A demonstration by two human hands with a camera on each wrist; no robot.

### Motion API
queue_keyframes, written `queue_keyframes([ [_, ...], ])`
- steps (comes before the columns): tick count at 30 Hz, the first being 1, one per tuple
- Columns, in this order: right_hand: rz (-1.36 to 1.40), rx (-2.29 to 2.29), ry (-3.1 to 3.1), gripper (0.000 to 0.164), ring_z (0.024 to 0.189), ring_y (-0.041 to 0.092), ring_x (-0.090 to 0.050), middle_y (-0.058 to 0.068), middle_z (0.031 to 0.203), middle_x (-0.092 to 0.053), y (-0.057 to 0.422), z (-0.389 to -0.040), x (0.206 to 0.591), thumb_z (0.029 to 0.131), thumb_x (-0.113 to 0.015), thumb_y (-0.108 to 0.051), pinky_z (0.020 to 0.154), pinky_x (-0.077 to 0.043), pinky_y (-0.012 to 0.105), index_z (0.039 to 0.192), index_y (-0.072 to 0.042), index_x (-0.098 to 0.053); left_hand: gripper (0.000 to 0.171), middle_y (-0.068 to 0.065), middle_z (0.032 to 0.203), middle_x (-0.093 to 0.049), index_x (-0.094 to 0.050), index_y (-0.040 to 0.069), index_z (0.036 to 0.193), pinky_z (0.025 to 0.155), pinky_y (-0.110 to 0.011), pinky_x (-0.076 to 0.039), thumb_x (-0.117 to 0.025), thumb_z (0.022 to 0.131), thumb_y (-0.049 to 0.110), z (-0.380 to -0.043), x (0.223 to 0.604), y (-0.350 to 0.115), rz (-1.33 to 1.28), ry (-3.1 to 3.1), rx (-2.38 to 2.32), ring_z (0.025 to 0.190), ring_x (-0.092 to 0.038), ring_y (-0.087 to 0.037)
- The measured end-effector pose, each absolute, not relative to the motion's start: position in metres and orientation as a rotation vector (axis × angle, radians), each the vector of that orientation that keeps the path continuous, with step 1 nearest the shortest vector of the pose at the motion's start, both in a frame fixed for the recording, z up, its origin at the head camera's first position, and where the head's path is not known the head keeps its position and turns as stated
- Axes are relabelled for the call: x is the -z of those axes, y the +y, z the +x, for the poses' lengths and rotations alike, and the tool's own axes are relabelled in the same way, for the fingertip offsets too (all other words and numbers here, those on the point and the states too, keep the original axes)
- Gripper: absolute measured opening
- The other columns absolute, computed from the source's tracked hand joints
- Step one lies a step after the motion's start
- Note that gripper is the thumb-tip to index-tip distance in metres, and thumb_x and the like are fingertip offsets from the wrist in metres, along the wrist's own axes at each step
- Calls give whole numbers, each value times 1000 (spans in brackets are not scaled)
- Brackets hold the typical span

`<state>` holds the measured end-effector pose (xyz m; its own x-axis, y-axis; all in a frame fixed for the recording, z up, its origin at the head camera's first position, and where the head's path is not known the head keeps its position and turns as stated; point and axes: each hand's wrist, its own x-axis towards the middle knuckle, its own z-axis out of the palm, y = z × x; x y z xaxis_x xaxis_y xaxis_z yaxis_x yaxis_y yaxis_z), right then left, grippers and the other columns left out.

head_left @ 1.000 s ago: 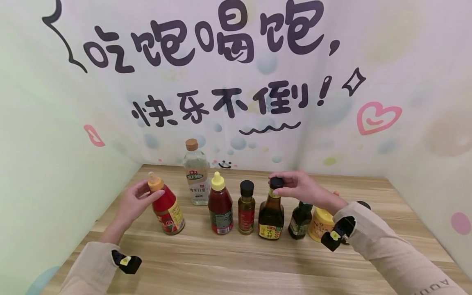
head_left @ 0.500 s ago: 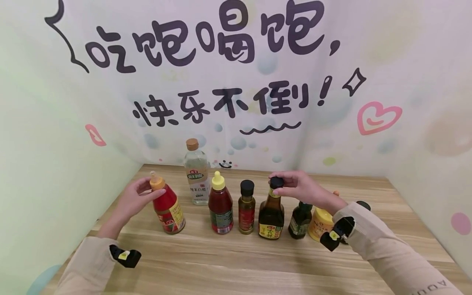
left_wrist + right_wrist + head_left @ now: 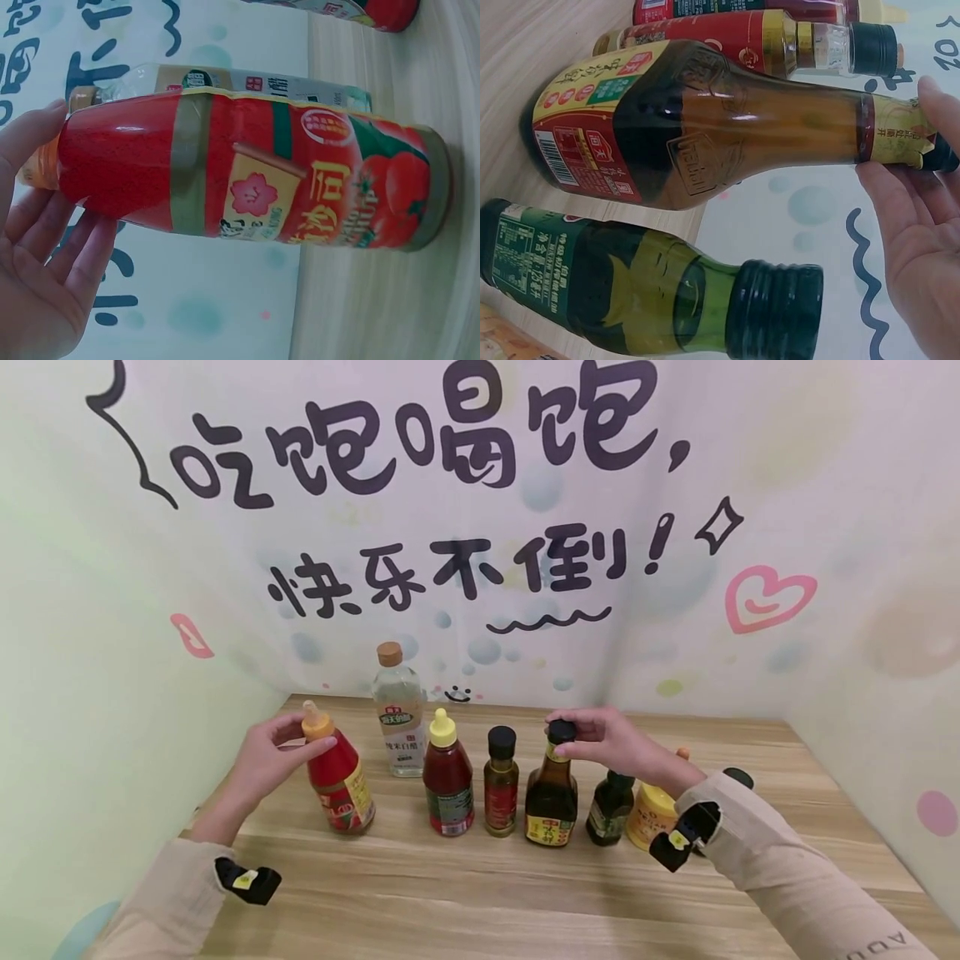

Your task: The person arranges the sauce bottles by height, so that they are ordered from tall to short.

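Note:
My left hand (image 3: 258,760) grips a red ketchup bottle (image 3: 341,785) at its orange cap, thumb on the near side. The bottle leans slightly, its base at the table. In the left wrist view, tomatoes and a flower mark show on the label of the ketchup bottle (image 3: 262,172). With thumb and fingers, my right hand (image 3: 618,745) holds a dark soy sauce bottle (image 3: 551,797) by its black cap and neck. This bottle stands upright. Its amber glass neck shows in the right wrist view, with the right hand (image 3: 922,247) around the top.
Behind the ketchup stands a clear vinegar bottle (image 3: 397,718). Between the hands are a yellow-capped sauce bottle (image 3: 447,785) and a small black-capped bottle (image 3: 501,789). Right of the soy sauce are a green oil bottle (image 3: 610,810) and a yellow container (image 3: 651,818), partly behind the right forearm.
My left wrist has shifted slightly left and away from me. The ketchup bottle in that hand has moved only a little. My right hand stays on the soy sauce bottle.

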<state>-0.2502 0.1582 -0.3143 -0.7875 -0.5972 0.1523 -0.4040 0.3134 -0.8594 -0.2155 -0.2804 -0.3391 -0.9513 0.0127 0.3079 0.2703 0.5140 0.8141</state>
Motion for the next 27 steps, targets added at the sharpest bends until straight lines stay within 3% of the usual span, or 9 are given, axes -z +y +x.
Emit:
queue_keyframes([
  [8,-931,1460,2387,45,98,24,-58,20,118,-52,158,-250,314,81,-65,-16,76,-50,28,122,-5,-52,47,-16,108,-57,-53,0,117,71,-15,-47,-65,80,27,-202,313,-263,-182,-2546,1293,88,-56,-10],
  [14,-918,1457,2393,46,95,21,-59,18,115,-55,159,-250,314,81,-65,-17,76,-50,28,123,-4,-51,48,-17,109,-56,-52,-1,118,72,-18,-49,-65,81,25,-207,304,-256,-270,-2540,1287,93,-57,-26],
  [18,-925,1463,2389,46,95,21,-59,18,114,-55,160,-250,315,81,-65,-16,75,-50,27,123,-3,-51,47,-17,109,-56,-53,-2,117,72,-19,-49,-66,80,24,-210,298,-248,-324,-2531,1298,93,-57,-28],
  [27,-934,1473,2383,46,94,22,-59,21,115,-54,158,-249,314,81,-64,-16,75,-50,27,123,-2,-51,50,-18,111,-56,-52,-3,117,78,-35,-49,-68,78,25,-221,294,-231,-378,-2544,1322,95,-58,-30],
])
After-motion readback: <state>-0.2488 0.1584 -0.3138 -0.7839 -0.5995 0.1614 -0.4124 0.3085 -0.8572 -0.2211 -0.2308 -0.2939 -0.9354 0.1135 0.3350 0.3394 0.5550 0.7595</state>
